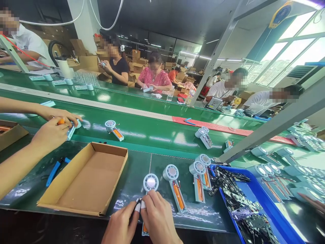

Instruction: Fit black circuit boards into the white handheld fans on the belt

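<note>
A pale blue hand-held fan (150,183), opened up, lies on the dark green bench at the bottom centre. Its round head shows; my hands cover its handle. My left hand (122,225) is closed, pinching a small black part (137,203) at the handle with white-capped fingertips. My right hand (158,220) is curled over the handle and presses it down, touching my left hand. Three more open fans lie to the right: one (174,186) with an orange battery showing, and two others (198,181) (205,166).
An empty cardboard tray (86,179) sits on the left, with blue pliers (54,172) beyond it. A blue bin (266,210) of black circuit boards stands on the right. A co-worker's hands (54,127) work at far left. Fans ride the green conveyor (152,132). People sit across it.
</note>
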### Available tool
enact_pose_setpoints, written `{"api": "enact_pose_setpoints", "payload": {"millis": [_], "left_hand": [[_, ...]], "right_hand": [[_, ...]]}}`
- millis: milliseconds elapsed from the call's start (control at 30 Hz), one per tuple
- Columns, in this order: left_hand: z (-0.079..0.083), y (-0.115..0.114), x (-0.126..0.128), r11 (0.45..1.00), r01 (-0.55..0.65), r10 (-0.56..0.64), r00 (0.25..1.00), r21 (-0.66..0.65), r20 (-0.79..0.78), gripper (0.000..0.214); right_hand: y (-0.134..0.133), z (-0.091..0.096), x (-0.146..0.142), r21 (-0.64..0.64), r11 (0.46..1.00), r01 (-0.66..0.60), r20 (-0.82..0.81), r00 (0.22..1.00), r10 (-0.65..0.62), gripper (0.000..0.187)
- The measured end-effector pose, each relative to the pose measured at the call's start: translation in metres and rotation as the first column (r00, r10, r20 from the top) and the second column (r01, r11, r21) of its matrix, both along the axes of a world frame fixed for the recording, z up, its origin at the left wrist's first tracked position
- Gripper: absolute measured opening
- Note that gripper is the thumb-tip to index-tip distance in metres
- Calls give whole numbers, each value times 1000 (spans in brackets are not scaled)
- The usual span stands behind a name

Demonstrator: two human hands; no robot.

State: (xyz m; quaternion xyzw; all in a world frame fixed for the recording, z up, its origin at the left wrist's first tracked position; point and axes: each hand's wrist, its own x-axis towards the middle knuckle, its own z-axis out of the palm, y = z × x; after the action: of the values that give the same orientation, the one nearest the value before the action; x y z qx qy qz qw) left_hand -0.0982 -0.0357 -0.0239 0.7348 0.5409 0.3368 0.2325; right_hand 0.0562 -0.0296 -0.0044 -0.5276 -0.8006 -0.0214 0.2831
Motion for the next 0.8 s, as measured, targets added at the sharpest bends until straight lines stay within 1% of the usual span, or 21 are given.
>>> {"api": "enact_pose_setpoints", "payload": {"millis": [67, 167, 267, 367, 467, 567, 700, 800], "left_hand": [[0, 1, 0, 999, -7, 8, 1000, 38, -28, 21], [2, 4, 1, 999, -8, 10, 999, 53, -38, 20], [3, 5, 1, 998, 16, -14, 999, 59, -33, 20], [1, 3, -1, 998, 52, -50, 998, 44, -40, 19], [-3, 1, -5, 996, 94, -93, 994, 8, -59, 19], [-4, 4, -10, 991, 133, -134, 991, -28, -30, 19], [6, 13, -16, 974, 202, -200, 979, -105, 29, 22], [19, 17, -18, 949, 253, -244, 967, -189, 71, 24]], "right_hand": [[0, 0, -1, 2, 1000, 13, -13, 1000, -13, 19], [0, -1, -1, 7, 1000, 18, -28, 999, -18, 20], [-1, -1, -1, 17, 1000, 24, -22, 999, -24, 21], [-1, -1, -1, 11, 1000, 24, -26, 999, -24, 20], [-2, -2, -1, -12, 1000, 5, -91, 996, -6, 19], [-2, -3, 2, -82, 996, -38, -200, 980, 21, 19], [0, 1, 8, -184, 980, -78, -354, 935, 8, 22], [2, 9, 14, -229, 965, -127, -377, 926, 32, 22]]}}
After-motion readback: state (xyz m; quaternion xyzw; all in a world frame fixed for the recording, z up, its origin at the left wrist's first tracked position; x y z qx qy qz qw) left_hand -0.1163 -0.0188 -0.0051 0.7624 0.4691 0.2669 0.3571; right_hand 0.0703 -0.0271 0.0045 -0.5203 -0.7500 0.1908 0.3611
